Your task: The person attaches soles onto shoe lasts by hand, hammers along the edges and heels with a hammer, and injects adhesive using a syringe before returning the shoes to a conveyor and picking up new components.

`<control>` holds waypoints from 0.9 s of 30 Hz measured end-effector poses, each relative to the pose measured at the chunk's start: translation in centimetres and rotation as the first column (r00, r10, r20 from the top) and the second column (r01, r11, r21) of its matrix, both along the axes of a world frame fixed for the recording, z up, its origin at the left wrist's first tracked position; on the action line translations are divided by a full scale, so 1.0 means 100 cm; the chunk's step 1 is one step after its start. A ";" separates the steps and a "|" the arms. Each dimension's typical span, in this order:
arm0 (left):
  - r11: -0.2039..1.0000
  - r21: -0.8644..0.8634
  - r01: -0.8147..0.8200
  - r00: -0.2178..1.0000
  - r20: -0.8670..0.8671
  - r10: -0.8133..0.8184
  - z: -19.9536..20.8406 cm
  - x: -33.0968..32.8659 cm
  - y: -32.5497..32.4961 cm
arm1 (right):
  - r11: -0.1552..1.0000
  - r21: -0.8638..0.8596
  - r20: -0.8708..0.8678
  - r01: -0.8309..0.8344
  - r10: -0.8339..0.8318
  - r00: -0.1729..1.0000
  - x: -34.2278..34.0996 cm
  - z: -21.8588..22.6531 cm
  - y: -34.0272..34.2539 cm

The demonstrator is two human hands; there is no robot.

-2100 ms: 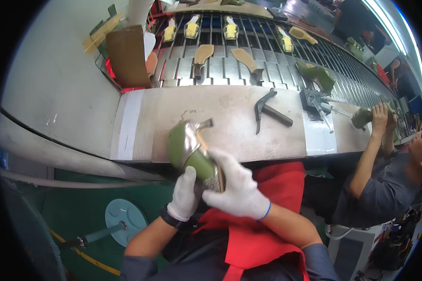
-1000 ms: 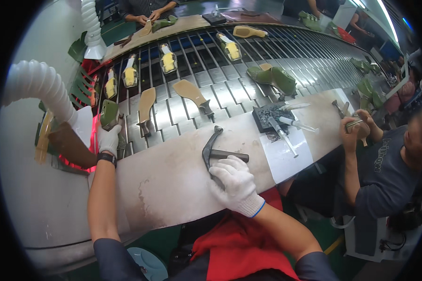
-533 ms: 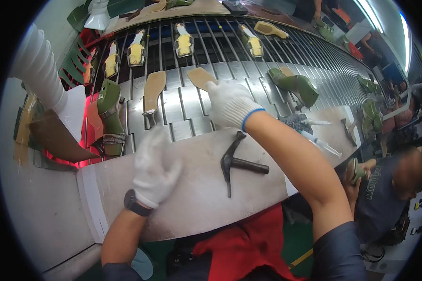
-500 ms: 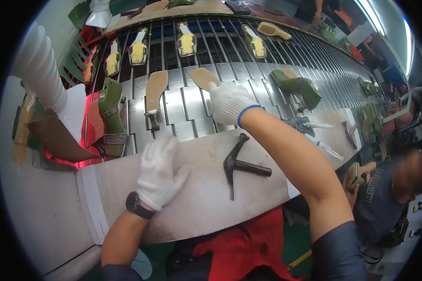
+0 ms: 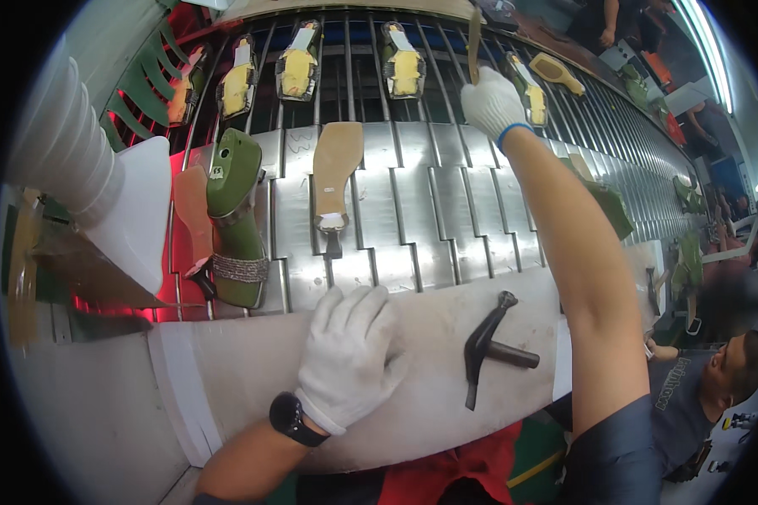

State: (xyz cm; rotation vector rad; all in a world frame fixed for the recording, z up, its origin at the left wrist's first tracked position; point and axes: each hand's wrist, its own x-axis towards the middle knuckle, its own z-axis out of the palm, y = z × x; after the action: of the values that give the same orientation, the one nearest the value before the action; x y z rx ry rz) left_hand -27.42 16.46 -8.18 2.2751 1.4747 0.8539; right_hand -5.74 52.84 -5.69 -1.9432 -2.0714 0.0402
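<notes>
My right hand, in a white knit glove with a blue cuff, is raised over the far slats of the conveyor. Its fingers pinch a tan shoe sole, seen nearly edge-on. Gloved too, my left hand lies flat at the far edge of the worktop with nothing in it, its fingers stretched out. To its right rests a dark cobbler's hammer. Another tan sole with a heel lies on the metal slats ahead of my left hand. A green sandal on a last lies left of that sole.
Several yellow-and-white shoe pieces lie on the far rods. A white duct with a hood stands at the left, above a red glow. My right arm partly hides a green shoe. A co-worker is at the right.
My right hand has lifted the tan sole off the slats and carried it away and to the right. My view has shifted, moving the scene right and down. My left hand still rests on the worktop.
</notes>
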 end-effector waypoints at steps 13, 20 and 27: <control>1.000 -0.020 0.024 0.997 0.069 -0.023 0.008 -0.007 0.004 | 0.976 -0.208 -0.049 0.059 -0.071 0.996 -0.100 -0.012 0.044; 0.997 0.073 0.000 0.999 0.048 -0.003 -0.004 -0.010 -0.011 | 0.939 -0.341 -0.517 0.040 -0.223 0.826 -0.033 0.053 -0.136; 0.808 0.583 0.086 0.980 0.097 -0.175 0.034 0.005 -0.067 | 0.855 -0.404 -0.908 -0.325 -0.331 0.259 -0.009 0.064 -0.409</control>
State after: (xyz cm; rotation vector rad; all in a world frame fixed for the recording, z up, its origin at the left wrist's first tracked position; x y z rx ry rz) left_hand -26.88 9.74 -4.74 2.6083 1.0674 1.5617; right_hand -6.59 11.92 0.69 -1.3815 -1.1340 1.5809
